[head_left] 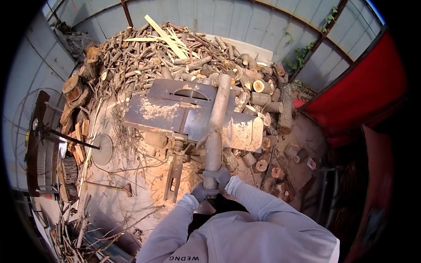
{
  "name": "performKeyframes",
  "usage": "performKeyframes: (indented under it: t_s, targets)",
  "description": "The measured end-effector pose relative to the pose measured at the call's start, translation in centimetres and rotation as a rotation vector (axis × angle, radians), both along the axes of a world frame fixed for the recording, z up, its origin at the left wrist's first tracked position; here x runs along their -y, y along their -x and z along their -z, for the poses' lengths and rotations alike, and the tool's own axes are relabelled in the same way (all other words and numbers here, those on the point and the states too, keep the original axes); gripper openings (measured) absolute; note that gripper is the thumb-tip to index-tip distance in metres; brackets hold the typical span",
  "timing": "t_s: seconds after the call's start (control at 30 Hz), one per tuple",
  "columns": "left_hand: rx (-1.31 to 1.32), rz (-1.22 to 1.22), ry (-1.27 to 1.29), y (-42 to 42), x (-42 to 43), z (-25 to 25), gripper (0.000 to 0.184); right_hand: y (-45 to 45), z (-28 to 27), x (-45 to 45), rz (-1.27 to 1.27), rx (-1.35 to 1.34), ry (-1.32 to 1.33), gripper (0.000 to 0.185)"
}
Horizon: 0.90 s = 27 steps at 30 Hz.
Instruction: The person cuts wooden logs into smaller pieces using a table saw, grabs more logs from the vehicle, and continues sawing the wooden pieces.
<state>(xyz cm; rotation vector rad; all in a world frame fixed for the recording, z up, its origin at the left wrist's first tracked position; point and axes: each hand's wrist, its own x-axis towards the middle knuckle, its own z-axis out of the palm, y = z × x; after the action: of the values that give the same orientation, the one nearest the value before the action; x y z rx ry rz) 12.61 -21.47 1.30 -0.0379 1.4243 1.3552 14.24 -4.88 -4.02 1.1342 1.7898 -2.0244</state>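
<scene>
A long, bark-covered log [213, 144] points away from me, its far part lying over the right side of a metal saw table [197, 120]. Both my hands wear grey gloves. My left hand [204, 192] is closed around the log's near end from the left side. Slightly farther up, my right hand [219, 176] grips the same log from the right. A round saw blade [190, 94] shows in the slot of the table's far half, left of the log. Sawdust [158, 109] covers parts of the tabletop.
Behind the table rises a big heap of cut branches and logs [144, 57]. A standing fan [41, 131] is at the left, its round base [102, 149] on the floor. Cut log pieces [262, 165] lie right of the table. A red sheet [359, 92] hangs at the right.
</scene>
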Motion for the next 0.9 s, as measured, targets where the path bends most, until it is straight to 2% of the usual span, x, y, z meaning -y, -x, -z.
performKeyframes:
  t_s: [0.03,0.1,0.13,0.17,0.2,0.23,0.33,0.43,0.47,0.57,0.6,0.67,0.73,0.8,0.9]
  targets:
    - [-0.05,0.005,-0.034,-0.5,0.4,4.8,0.055,0.1,-1.7,-0.3,-0.01,0.007,-0.003,0.056]
    - [-0.046,-0.089,-0.066,-1.6,0.0,6.8,0.055,0.8,-8.3,-0.4,0.023,-0.113,0.197,0.056]
    - [-0.05,-0.172,-0.098,-1.7,-0.3,7.3,0.055,1.2,-8.1,-0.5,0.014,-0.107,0.193,0.056]
    - [-0.04,-0.181,-0.101,-1.9,-0.2,7.8,0.055,1.3,-7.8,-0.3,0.015,-0.123,0.217,0.048]
    - [0.027,-0.202,-0.129,-1.8,0.1,7.6,0.055,1.5,-7.4,-0.2,0.019,-0.142,0.241,0.041]
    - [0.091,-0.222,-0.158,-1.5,0.3,7.5,0.055,1.7,-6.9,-0.3,0.014,-0.139,0.238,0.041]
    - [-0.015,-0.26,-0.09,-0.8,0.9,6.5,0.058,2.7,-5.9,0.4,-0.036,-0.123,0.243,0.044]
    - [-0.02,-0.275,0.0,0.2,1.2,3.2,0.06,3.6,-3.8,0.6,-0.133,0.028,0.078,0.051]
    - [-0.017,-0.278,-0.007,0.3,1.4,3.9,0.06,4.0,-1.4,0.6,-0.198,0.065,0.04,0.053]
    - [0.051,-0.334,-0.097,0.5,2.2,5.4,0.061,4.7,-2.2,0.8,-0.275,0.086,0.022,0.056]
    - [0.015,-0.337,-0.035,0.5,2.5,4.5,0.061,4.9,-3.2,1.0,-0.285,0.069,0.049,0.057]
    - [-0.02,-0.342,0.025,0.8,2.8,4.5,0.061,5.2,-1.7,1.1,-0.297,0.028,0.017,0.059]
    - [-0.012,-0.386,-0.076,0.4,2.9,5.8,0.061,5.3,-1.9,1.4,-0.306,-0.004,-0.014,0.061]
    - [-0.006,-0.392,-0.081,0.4,3.1,6.4,0.061,6.0,-2.3,1.2,-0.391,0.176,-0.122,0.066]
    - [0.0,-0.4,-0.067,0.6,3.4,5.9,0.06,6.6,-1.5,1.5,-0.429,0.241,-0.228,0.071]
